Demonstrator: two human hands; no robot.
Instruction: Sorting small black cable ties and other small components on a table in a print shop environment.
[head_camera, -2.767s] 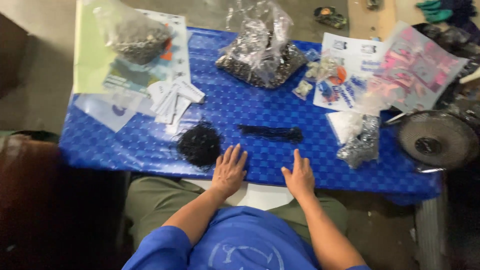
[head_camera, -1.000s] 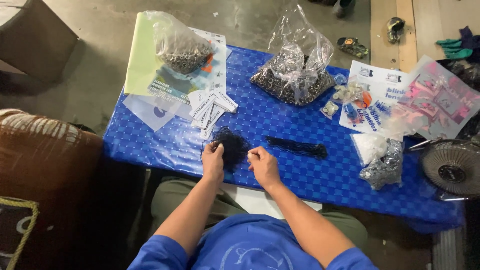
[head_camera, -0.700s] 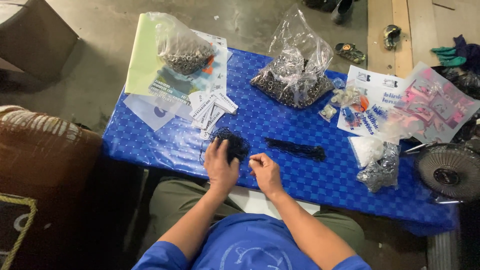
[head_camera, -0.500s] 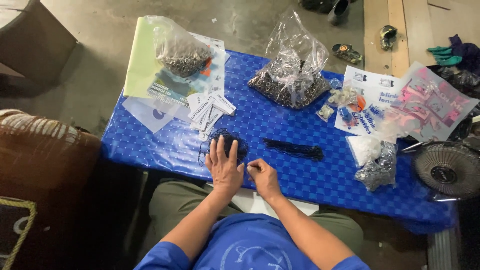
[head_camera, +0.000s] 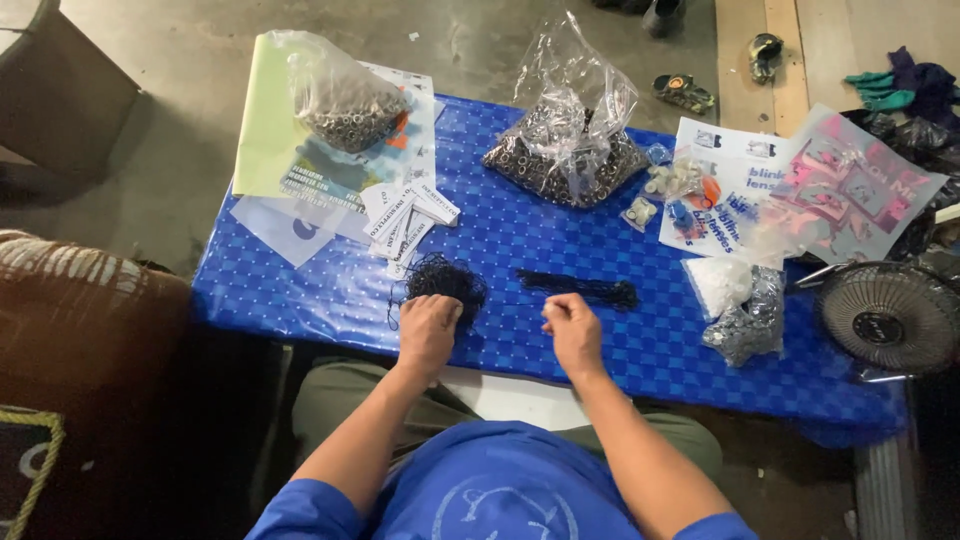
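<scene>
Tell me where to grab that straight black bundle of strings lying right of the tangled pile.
Probably take the straight black bundle at its near left end, coming from above beside the right hand. It lies flat and long across the blue table, its sides free, so a pinch across its narrow width suits.

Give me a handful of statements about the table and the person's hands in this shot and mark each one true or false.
1. The left hand rests at the tangled pile of black cords. True.
2. The right hand lies flat and open on the blue table. False: it is closed in a loose fist, seemingly pinching something too small to make out.
3. A straight bundle of black cords lies just beyond the right hand. True.
4. The small fan stands at the table's left end. False: it sits at the right end.
5. The clear bag of metal rings sits at the far side of the table. True.
</scene>
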